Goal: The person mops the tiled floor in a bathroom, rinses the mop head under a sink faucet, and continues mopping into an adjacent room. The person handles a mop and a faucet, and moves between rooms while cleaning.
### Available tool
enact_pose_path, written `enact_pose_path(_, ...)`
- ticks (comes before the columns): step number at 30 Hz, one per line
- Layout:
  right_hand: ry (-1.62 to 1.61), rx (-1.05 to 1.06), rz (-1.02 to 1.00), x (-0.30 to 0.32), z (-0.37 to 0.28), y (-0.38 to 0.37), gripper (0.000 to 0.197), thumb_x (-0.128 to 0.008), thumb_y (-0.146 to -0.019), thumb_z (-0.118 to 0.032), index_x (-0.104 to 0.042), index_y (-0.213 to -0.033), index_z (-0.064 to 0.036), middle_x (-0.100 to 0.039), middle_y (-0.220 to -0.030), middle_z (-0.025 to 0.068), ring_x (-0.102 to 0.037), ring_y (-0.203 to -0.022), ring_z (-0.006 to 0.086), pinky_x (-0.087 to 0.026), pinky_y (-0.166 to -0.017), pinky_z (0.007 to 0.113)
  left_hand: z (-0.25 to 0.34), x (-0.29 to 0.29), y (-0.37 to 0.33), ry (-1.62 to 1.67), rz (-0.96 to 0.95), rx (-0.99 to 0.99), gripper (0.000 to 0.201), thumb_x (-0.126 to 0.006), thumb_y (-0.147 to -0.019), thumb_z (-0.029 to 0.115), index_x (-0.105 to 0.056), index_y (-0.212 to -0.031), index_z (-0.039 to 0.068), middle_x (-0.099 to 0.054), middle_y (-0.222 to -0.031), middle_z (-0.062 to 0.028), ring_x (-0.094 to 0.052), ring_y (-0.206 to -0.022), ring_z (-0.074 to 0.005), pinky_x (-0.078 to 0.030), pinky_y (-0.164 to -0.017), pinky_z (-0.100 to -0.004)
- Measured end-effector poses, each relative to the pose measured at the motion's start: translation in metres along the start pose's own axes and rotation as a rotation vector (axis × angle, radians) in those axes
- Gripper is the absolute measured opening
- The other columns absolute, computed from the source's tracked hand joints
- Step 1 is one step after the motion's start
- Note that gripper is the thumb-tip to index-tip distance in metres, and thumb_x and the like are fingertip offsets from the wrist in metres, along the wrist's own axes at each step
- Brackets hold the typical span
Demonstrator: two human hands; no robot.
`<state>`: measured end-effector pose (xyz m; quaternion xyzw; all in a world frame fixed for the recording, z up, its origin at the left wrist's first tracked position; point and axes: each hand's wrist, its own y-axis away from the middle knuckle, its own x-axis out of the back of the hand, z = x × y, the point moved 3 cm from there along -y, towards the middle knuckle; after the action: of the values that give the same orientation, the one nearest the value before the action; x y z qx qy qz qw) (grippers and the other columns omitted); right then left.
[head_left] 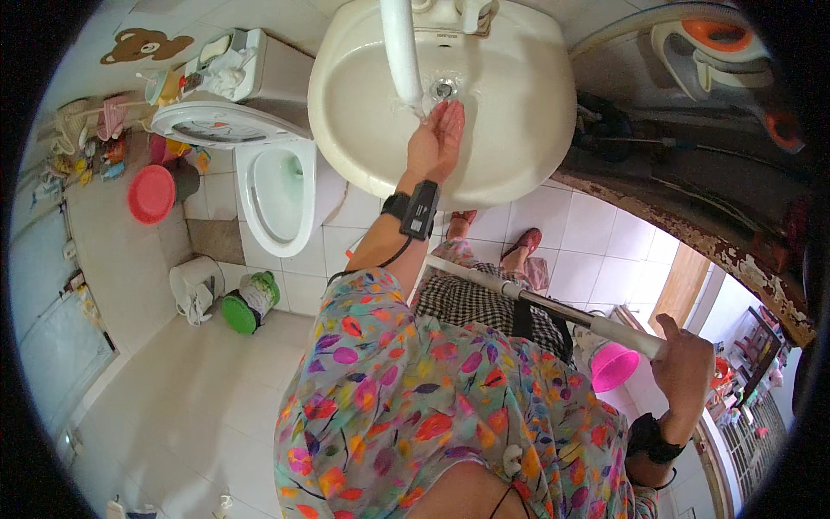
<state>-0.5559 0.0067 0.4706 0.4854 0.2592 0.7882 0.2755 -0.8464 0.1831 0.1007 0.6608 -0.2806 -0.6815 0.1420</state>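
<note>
My left hand (435, 138) reaches into the white washbasin (527, 112), palm up with the fingers stretched out. Its fingertips are just in front of the drain (443, 90), next to the lower end of a thick white tube (399, 52). Water seems to splash at that end. On the right, my right hand (683, 368) is closed around the white grip of a long pole (553, 304). The pole slants across in front of my body, its metal shaft pointing left toward the basin. What is at its far end I cannot make out.
Left of the basin stands a toilet (278, 199) beside a top-loading washing machine (251, 125) with its lid up. A red basin (151, 194), a green-lidded bucket (251, 303) and a pink bucket (614, 367) are around. A dark, peeling ledge (692, 233) runs along the right.
</note>
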Motion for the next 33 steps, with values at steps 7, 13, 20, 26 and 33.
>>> enact_pose_path(7,0.009,0.07,0.031,-0.005,0.002,0.007,0.04,-0.061,-0.072,-0.006,-0.06,-0.111,-0.0133,-0.066,-0.073,0.0123,-0.066,-0.066,0.0288,-0.051,-0.061,0.04,0.103,-0.018,0.008,-2.413,-0.087,-0.083,0.041,-0.051,-0.094,0.027,-0.052,-0.123,-0.002,-0.063,-0.114,-0.0126,-0.059,-0.109,-0.0341,-0.047,-0.095,-0.0459)
enact_pose_path(13,-0.057,0.07,0.071,-0.012,0.007,0.007,0.042,-0.062,-0.07,-0.006,-0.061,-0.11,-0.013,-0.066,-0.073,0.0133,-0.065,-0.066,0.0297,-0.05,-0.06,0.04,0.091,0.029,0.064,-3.268,-0.089,-0.352,0.063,-0.043,-0.094,0.044,-0.047,-0.129,-0.007,-0.04,-0.141,-0.0252,-0.035,-0.133,-0.0367,-0.021,-0.111,-0.0477)
enact_pose_path(20,-0.129,0.039,0.044,-0.014,0.01,0.013,0.047,-0.064,-0.068,-0.006,-0.061,-0.115,-0.0128,-0.066,-0.076,0.0129,-0.065,-0.069,0.0303,-0.051,-0.062,0.041,-0.105,0.016,0.014,-2.022,-0.704,-0.312,0.053,-0.052,-0.092,0.027,-0.043,-0.13,-0.008,-0.044,-0.133,-0.0314,-0.04,-0.127,-0.0447,-0.034,-0.106,-0.045)
enact_pose_path(26,-0.148,0.002,-0.001,-0.016,0.009,0.016,0.05,-0.066,-0.067,-0.006,-0.061,-0.116,-0.0127,-0.068,-0.083,0.0138,-0.066,-0.073,0.0298,-0.052,-0.066,0.039,-0.168,-0.029,-0.002,-2.143,-0.499,-0.449,0.065,-0.055,-0.091,0.025,-0.027,-0.14,-0.008,-0.034,-0.137,-0.0378,-0.028,-0.132,-0.0503,-0.027,-0.112,-0.0451)
enact_pose_path(33,-0.107,0.034,-0.016,-0.024,0.017,0.011,0.048,-0.064,-0.068,-0.006,-0.06,-0.115,-0.0131,-0.068,-0.081,0.0123,-0.067,-0.073,0.0282,-0.053,-0.067,0.04,0.008,0.036,0.04,-3.22,-0.248,-0.228,0.072,-0.028,-0.094,0.059,-0.048,-0.136,0.004,-0.031,-0.148,-0.0241,-0.022,-0.139,-0.0398,-0.014,-0.113,-0.053)
